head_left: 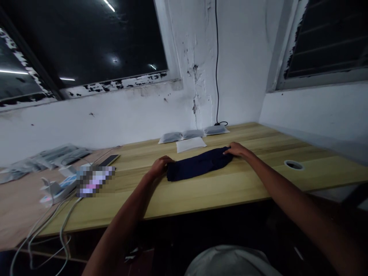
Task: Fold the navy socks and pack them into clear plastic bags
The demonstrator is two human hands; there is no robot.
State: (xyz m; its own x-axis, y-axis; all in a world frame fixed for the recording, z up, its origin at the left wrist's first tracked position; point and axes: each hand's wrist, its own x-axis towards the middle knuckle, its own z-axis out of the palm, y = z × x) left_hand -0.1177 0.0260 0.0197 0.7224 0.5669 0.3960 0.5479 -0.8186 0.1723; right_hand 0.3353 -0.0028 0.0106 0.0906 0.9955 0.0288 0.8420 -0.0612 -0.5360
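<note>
A long, narrow piece of folded dark blue cloth point(198, 165) lies on the wooden table point(201, 195), stretched out between my two hands. At its left end, the curled fingers of my left hand point(161, 166) grip the upper corner. My right hand point(237, 148) pinches the far right end between thumb and fingers. Just behind the cloth lies a flat, pale frosted pouch point(191, 145). The cloth's exact kind cannot be made out.
Several filled frosted pouches point(171, 137) line the table's back by the wall. To the left are a phone point(109, 160), a power strip point(61, 191) with plugs and cables, and a heap of grey packets point(48, 159). A round cable hole point(293, 165) is at right.
</note>
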